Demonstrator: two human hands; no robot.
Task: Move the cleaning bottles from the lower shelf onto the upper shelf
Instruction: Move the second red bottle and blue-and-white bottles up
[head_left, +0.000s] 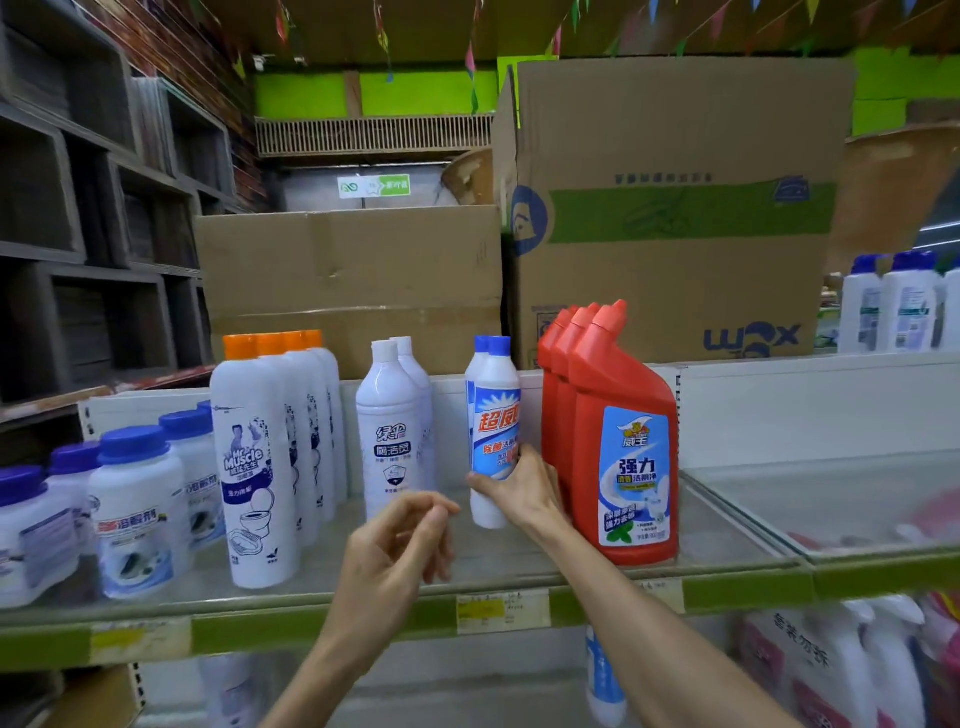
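- Gripping the blue-capped bottle (493, 431) low on its body, the right hand (524, 488) has fingers curled round it on the upper shelf (363, 613); the bottle's base looks just above the glass or barely touching it, and I cannot tell which
- Letting go too early could tip it — it stands tall and narrow, and a low grip gives little say over the top
- Crowding is the main risk: the red bottles (618, 441) sit just beside the hand on its right, and a knuckle nudge may rock the front one
- A second blue-capped bottle stands right behind, so pushing further back could knock it over
- Hovering free, the left hand (400, 545) has loosely curled fingers and holds nothing — a stray move could catch the white bottle (389, 431) near it
- More bottles show dimly on the lower shelf (467, 691), so work remains
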